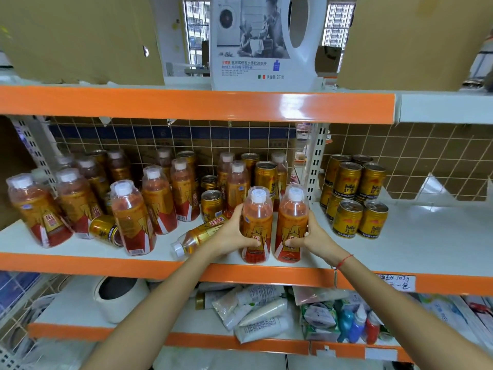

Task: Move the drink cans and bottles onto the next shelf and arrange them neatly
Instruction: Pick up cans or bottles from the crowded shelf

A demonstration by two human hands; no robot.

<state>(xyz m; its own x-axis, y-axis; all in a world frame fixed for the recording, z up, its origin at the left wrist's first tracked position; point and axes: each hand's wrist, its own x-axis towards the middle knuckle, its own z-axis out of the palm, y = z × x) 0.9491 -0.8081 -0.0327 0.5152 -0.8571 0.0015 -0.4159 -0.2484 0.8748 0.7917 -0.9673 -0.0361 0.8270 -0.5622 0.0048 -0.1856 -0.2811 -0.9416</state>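
The step in hand looks like a pick-up of two bottles at once. The left hand (231, 233) has its fingers curled round the body of one upright bottle (256, 225), thumb across the front of the label. The right hand (310, 233) holds a second upright bottle (292, 222) in the same way, from the other side. The two bottles stand just beside each other, between the hands, at the front edge of the left shelf (80, 245). I cannot tell if they are already lifted or if they rest on the board.

To the left of the left hand, one bottle lies on its side (198, 237), its cap toward the edge, and touches the hand or nearly so. Further left and behind stand many more bottles and cans, and one fallen can (106, 231).

To the right of the right hand, past the upright post (316, 161), is the next shelf (426, 236), where a group of gold cans (354, 198) already stands in stacked rows.

In my judgement the task is at an early stage. The next move calls for carrying both bottles to the right, around the post, and setting them upright near the cans.
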